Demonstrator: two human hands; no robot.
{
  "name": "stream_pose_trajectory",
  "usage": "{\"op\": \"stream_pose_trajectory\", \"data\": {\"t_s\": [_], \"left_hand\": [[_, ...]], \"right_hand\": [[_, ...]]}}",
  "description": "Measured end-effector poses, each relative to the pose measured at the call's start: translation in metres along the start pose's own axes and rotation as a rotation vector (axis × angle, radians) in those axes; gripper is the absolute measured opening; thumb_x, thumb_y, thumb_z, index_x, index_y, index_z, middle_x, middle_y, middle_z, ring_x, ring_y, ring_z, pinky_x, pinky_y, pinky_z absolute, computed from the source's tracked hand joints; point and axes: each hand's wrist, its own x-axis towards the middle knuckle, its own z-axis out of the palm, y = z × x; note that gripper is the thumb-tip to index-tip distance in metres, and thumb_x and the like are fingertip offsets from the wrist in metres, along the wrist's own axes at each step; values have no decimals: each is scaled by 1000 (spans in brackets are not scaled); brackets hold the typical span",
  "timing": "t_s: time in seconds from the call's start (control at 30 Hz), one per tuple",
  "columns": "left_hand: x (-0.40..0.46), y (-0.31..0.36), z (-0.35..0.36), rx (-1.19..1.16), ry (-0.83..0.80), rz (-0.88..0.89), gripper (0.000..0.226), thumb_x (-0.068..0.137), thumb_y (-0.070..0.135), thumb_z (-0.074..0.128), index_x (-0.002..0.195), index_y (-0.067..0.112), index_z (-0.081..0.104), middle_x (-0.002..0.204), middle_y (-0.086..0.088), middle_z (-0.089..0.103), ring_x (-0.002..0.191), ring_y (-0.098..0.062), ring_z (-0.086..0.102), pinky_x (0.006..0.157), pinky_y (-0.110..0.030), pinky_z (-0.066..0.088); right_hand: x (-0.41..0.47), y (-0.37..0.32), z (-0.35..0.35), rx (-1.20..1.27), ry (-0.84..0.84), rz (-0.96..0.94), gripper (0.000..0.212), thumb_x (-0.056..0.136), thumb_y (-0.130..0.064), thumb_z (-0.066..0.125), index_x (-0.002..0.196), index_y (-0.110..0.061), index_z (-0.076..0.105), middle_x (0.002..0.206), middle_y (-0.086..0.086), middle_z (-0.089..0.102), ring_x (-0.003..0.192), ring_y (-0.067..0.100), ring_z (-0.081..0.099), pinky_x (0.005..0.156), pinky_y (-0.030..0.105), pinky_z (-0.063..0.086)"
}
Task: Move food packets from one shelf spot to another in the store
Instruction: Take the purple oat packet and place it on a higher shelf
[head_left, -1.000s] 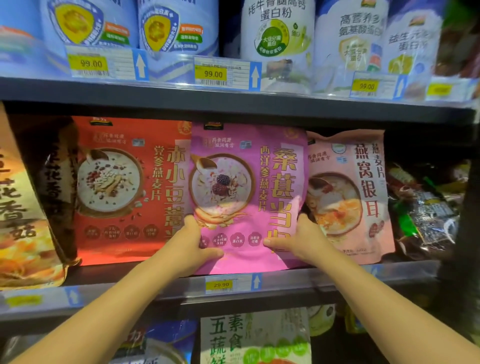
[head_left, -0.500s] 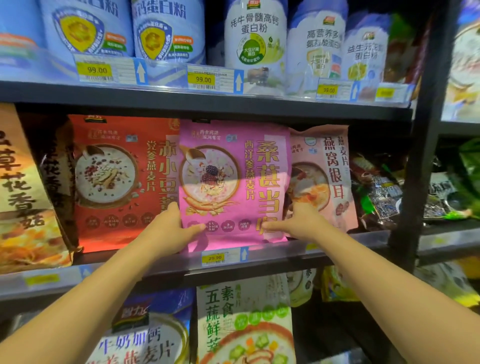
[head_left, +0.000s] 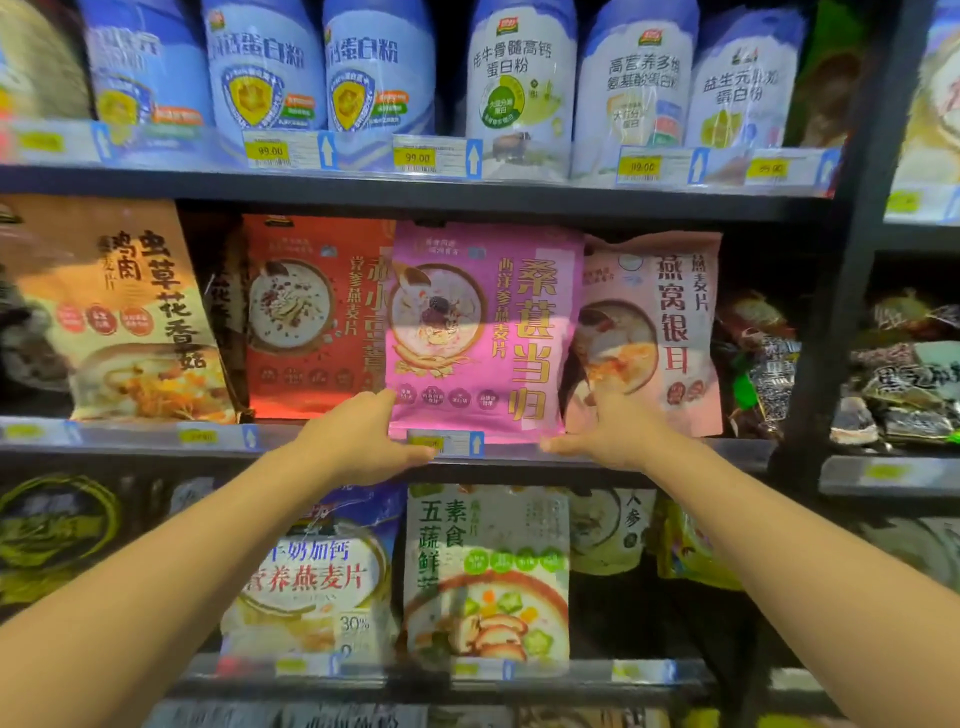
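A magenta oatmeal packet (head_left: 483, 332) stands upright on the middle shelf (head_left: 675, 449), between an orange-red packet (head_left: 311, 317) on its left and a pale pink packet (head_left: 654, 332) on its right. Its bottom edge sits behind the shelf's price rail. My left hand (head_left: 363, 439) grips its lower left corner, fingers tucked behind the edge and thumb along the rail. My right hand (head_left: 605, 431) holds the lower right corner, fingers between the magenta and pale pink packets.
Blue-and-white protein powder tubs (head_left: 519, 88) line the upper shelf. A large orange mushroom packet (head_left: 130, 312) stands at far left. Dark snack packs (head_left: 758, 364) lie right of the pink packet. More oatmeal packets (head_left: 488, 571) fill the lower shelf. A black upright post (head_left: 852, 234) divides the bays.
The magenta packet has dropped lower and now rests on the shelf behind the price rail. Both hands slid down to its bottom corners, thumbs off its front. The view pulled back.
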Motion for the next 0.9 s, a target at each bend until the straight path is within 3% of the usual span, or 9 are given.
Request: {"op": "stream_pose_trajectory", "data": {"t_s": [0.17, 0.33, 0.43, 0.6, 0.9], "left_hand": [[-40, 19, 5, 25, -29, -34, 96, 80, 76, 67, 153, 18, 43, 153, -6, 51, 137, -28, 51, 109, -49, 46], [-71, 34, 10, 43, -62, -15, 88, 81, 74, 67, 147, 19, 49, 146, -6, 58, 130, -27, 57, 104, -47, 50], [-84, 44, 10, 74, -73, 28, 85, 82, 74, 67, 147, 21, 50, 144, -5, 60, 128, -26, 58, 102, -47, 52], [-104, 65, 8, 86, -127, 126, 95, 84, 71, 67, 158, 21, 35, 159, 0, 45, 141, -24, 49, 109, -48, 47], [-141, 134, 51, 35, -250, 369, 95, 81, 72, 69, 155, 23, 38, 155, -5, 47, 139, -26, 49, 109, -46, 47]], "right_hand": [[-30, 15, 6, -58, 14, -64, 109, 71, -67, 84, 154, -13, 39, 152, 10, 53, 135, 32, 53, 106, 49, 50], [-69, 22, 7, -106, 52, -86, 96, 74, -67, 82, 149, -18, 47, 142, 6, 59, 127, 28, 56, 100, 47, 53], [-94, 22, 0, -140, 37, -41, 90, 75, -69, 79, 142, -16, 52, 142, 7, 56, 127, 29, 54, 99, 46, 53], [-141, 18, -14, -93, 29, 34, 96, 76, -66, 80, 152, -17, 46, 148, 7, 56, 130, 28, 56, 100, 44, 55], [-250, 37, -32, -239, 1, 270, 101, 77, -73, 75, 154, -17, 40, 151, 7, 50, 133, 31, 53, 100, 47, 53]]}}
